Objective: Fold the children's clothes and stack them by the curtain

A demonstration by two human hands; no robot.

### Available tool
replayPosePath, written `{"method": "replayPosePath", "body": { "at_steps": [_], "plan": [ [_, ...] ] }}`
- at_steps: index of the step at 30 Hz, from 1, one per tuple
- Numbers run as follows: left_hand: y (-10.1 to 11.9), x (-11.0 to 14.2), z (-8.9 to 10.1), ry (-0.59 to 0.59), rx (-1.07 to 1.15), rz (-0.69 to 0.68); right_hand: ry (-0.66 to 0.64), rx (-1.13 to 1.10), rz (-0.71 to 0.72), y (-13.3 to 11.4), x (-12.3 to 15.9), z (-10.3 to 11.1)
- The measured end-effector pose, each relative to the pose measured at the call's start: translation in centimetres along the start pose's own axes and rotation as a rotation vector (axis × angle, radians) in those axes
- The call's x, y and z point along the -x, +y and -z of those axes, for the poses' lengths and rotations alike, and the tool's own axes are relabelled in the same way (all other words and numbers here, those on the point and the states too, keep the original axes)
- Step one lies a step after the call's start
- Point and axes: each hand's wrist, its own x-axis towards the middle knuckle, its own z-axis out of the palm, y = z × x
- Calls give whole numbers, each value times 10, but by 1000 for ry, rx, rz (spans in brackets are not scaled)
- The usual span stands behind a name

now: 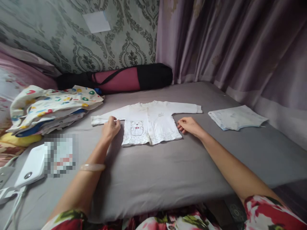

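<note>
A small white baby shirt (153,119) with a bear picture on its front lies spread flat on the grey bed (148,172), sleeves out to both sides. My left hand (110,127) rests on the shirt's left sleeve near the armpit, fingers curled and pinching the cloth. My right hand (189,125) lies at the shirt's right lower edge, fingers curled against the fabric. A pale bangle (92,167) sits on my left forearm.
A stack of folded patterned baby clothes (51,107) lies at the left. A folded pale cloth (236,117) sits to the right. A black and maroon rolled bag (120,78) lies against the wall. A white device (31,166) with cables is at the front left. Purple curtains (240,44) hang on the right.
</note>
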Motion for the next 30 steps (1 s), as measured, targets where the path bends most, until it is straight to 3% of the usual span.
{"method": "replayPosePath", "body": {
  "at_steps": [7, 11, 18, 24, 27, 30],
  "plan": [
    [15, 52, 7, -224, 177, 118, 31, 573, 176, -1, 16, -9],
    [18, 74, 6, -240, 261, 103, -36, 609, 128, -2, 28, -10],
    [5, 77, 4, -261, 436, 112, -5, 663, 129, -2, 35, -9],
    [0, 79, 7, -298, 330, 65, -45, 734, 152, -3, 40, -1],
    [-1, 80, 6, -192, 200, -5, 100, 779, 243, -6, 35, -2],
    [5, 80, 4, 62, 152, -215, 148, 760, 567, -13, 15, -16]
  ]
}}
